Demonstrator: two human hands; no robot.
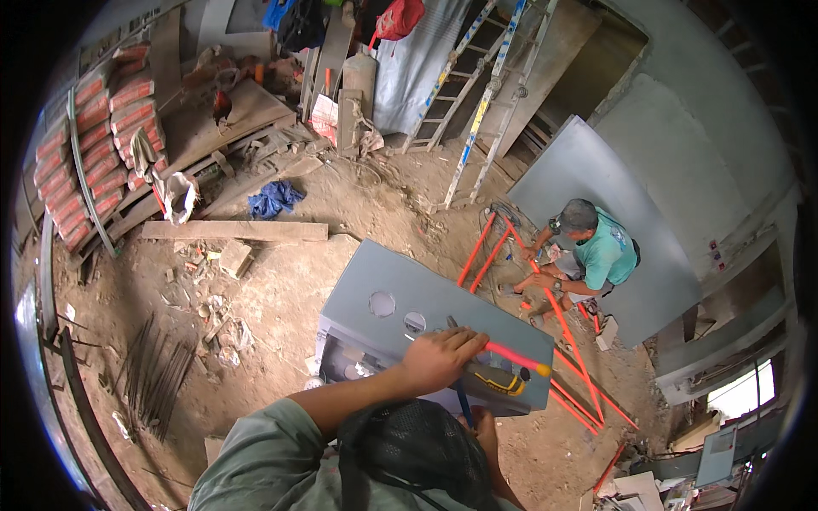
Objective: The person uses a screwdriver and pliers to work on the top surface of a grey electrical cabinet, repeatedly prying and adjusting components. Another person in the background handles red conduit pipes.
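Stacked at the upper left of the frame, red-and-grey sacks [98, 136]; lower down, near the left edge, thin dark rods [158, 379] lying loose on the dirt floor [281, 289]. Next along, a long plank [235, 230], then crumpled blue cloth [276, 198].

At the centre of the frame, a grey box [366, 272] with round holes [382, 304] in the upper face and an open recess toward the left end; support underneath hidden. Over the box, left hand [439, 358] with fingers curled round a red-handled tool [515, 358], yellow end pointing right. Below the knuckles, a dark blue bar [463, 402] slanting down to the near edge. Beside the bar's lower end, right hand [486, 436], mostly hidden; cannot tell if pinching the bar or only touching. Just right, close to the edge, a yellow-and-black tool [496, 381].

Likely trouble: bruised right fingers from a slip of the red-handled tool at such close quarters; the yellow-and-black tool knocked off by a bump or jolt; cuts from the hole rims, if sharp. Right of centre, orange bars [564, 315] beside a crouching co-worker [609, 255]: possible tripping from a careless step.
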